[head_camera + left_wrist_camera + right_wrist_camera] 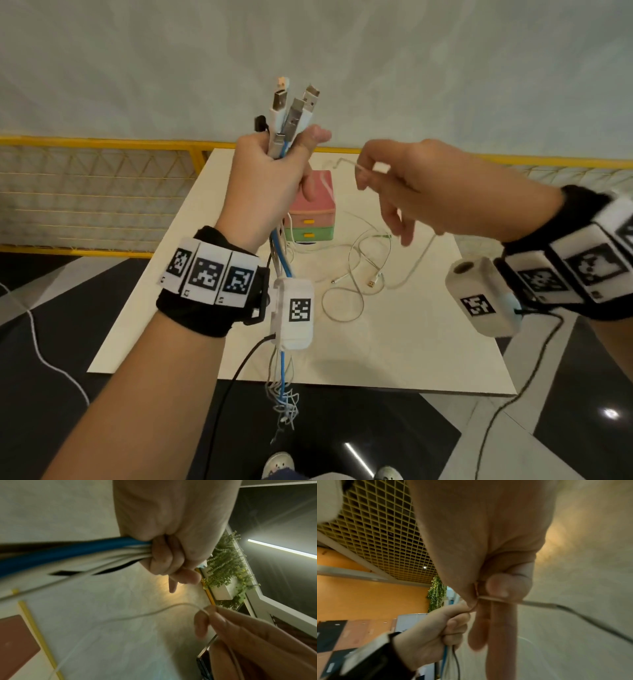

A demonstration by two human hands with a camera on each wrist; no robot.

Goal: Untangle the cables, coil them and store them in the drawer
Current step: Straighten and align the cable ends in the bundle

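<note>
My left hand [274,178] is raised above the white table [428,342] and grips a bundle of cables [291,113], their USB plugs sticking up past my fist. The blue and white strands [282,377] hang down below my wrist to a tangle. To its right my right hand [370,171] pinches a thin white cable [346,162] between thumb and forefinger; the other fingers hang loose. The same pinch shows in the right wrist view [489,599] and the fist around the bundle in the left wrist view [164,555]. More white cables [359,274] lie looped on the table.
A small drawer box [313,212] with a pink top, a pink drawer and a green drawer, both shut, stands at the table's far middle. A yellow mesh fence [96,192] runs behind the table. Black camera leads [233,387] trail from both wrists.
</note>
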